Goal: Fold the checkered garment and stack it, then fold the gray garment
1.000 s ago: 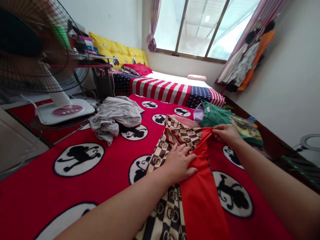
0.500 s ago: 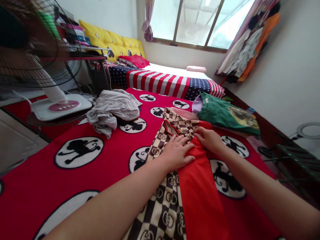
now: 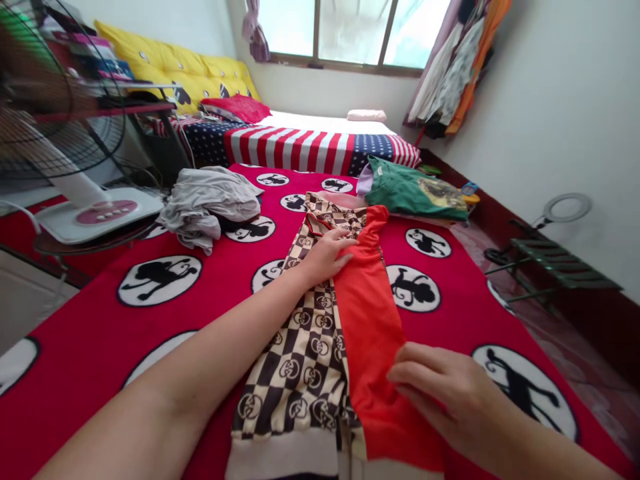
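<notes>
A garment with a brown-and-cream checked half (image 3: 300, 347) and a plain red half (image 3: 367, 327) lies lengthwise on a red blanket (image 3: 90, 320) printed with black monkey figures in white ovals. My left hand (image 3: 327, 255) rests flat, fingers spread, on the garment's upper part near the collar. My right hand (image 3: 445, 393) lies flat on the red half near the lower hem, fingers extended.
A heap of grey clothes (image 3: 207, 203) sits to the left and a folded green shirt (image 3: 413, 193) at the far right. A standing fan (image 3: 75, 173) is at left, a flag-patterned bed (image 3: 300, 147) behind, a ring light and green rack (image 3: 560, 257) at right.
My right hand slid from the garment's collar end down along the red half to near the hem. The left hand stayed pressed near the collar. The view tilted lower.
</notes>
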Tool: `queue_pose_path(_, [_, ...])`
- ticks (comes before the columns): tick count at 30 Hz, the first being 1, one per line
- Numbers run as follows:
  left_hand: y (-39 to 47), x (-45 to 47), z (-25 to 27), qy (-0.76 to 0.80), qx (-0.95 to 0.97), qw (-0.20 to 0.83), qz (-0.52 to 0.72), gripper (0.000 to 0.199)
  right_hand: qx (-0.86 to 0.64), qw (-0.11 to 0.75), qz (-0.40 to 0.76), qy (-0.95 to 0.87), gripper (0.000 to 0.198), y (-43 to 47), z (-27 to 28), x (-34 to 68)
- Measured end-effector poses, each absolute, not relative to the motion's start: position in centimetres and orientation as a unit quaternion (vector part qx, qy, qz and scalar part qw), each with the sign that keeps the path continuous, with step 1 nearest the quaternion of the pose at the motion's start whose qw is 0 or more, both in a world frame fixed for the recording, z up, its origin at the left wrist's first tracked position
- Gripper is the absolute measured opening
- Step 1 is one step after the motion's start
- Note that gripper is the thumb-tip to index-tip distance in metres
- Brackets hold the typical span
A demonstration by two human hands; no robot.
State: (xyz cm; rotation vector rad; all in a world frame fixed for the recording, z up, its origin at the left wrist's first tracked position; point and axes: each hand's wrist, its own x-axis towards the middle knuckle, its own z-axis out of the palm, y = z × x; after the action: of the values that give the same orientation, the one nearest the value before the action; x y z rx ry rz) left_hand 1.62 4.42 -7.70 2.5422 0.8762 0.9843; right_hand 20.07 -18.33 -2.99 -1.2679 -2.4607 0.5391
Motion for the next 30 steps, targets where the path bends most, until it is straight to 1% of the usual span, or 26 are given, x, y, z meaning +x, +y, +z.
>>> queue_pose_path(4, [2.8, -1.0, -4.7, 0.255, 0.917, 0.141, 0.273, 0.032, -0.43, 0.177, 0.127, -0.876, 0.032, -20.4, -3.9, 22.5])
queue_pose_path(7, [0.4, -5.0, -3.4, 0.242, 0.94, 0.141, 0.195, 0.038, -0.43, 0.14, 0.107, -0.886, 0.035, -21.0, -3.6, 23.8])
queue_pose_path(9, [-1.8, -8.0, -3.4, 0.262, 0.941, 0.145, 0.154, 0.042, -0.422, 0.119, 0.107, -0.892, 0.036, -21.3, -3.5, 24.1])
queue_pose_path(11, [-4.0, -10.8, -4.0, 0.27, 0.941, 0.163, 0.123, 0.049, -0.411, 0.117, 0.109, -0.898, 0.039, -21.5, -3.7, 24.0])
queue_pose_path(15, [-7.9, -14.5, -4.8, 0.282, 0.932, 0.197, 0.115, 0.057, -0.385, 0.11, 0.094, -0.911, 0.049, -21.0, -4.8, 23.6])
queue_pose_path(18, [-9.9, -15.3, -4.2, 0.266, 0.94, 0.189, 0.097, 0.062, -0.352, 0.103, 0.094, -0.925, 0.047, -20.2, -5.5, 23.5])
queue_pose_path(22, [-11.0, -14.8, -4.0, 0.226, 0.957, 0.172, 0.052, 0.073, -0.343, 0.119, 0.132, -0.923, 0.042, -19.4, -5.7, 23.6])
queue_pose_path(26, [-11.0, -13.5, -3.7, 0.163, 0.97, 0.171, 0.056, 0.063, -0.355, 0.157, 0.184, -0.903, 0.031, -19.5, -4.8, 23.2])
queue_pose_path(30, [-12.7, -12.3, -1.8, 0.13, 0.959, 0.24, 0.078, 0.052, -0.318, 0.203, 0.215, -0.901, 0.026, -20.1, -3.1, 21.9])
